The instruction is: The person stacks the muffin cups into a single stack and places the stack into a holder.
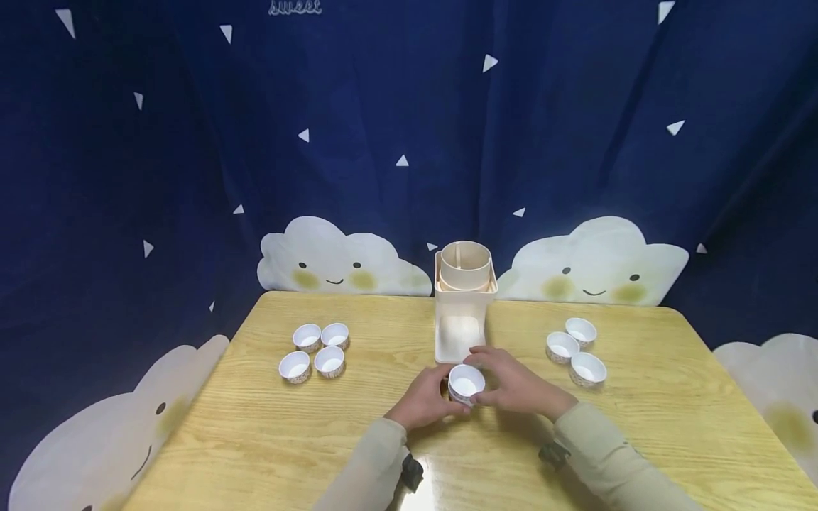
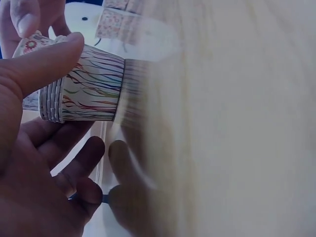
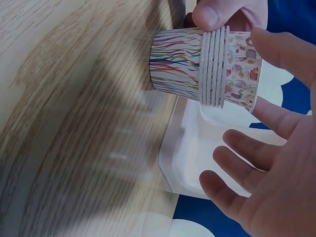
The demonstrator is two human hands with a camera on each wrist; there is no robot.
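Observation:
A stack of small paper baking cups stands upright on the table in front of the dispenser. Its lowest cup has coloured wavy stripes, with several white rims above it. A floral-patterned cup sits at the top of the stack. My left hand grips the stack, thumb on one side near the rims and fingers on the other. From the opposite side my right hand pinches the floral cup between thumb and forefinger; its other fingers are spread, off the cups.
Behind the stack stands a cream-coloured dispenser with a round tube on top and a low tray. At left on the table are several separate cups. Three more cups stand at right. A dark blue curtain hangs behind.

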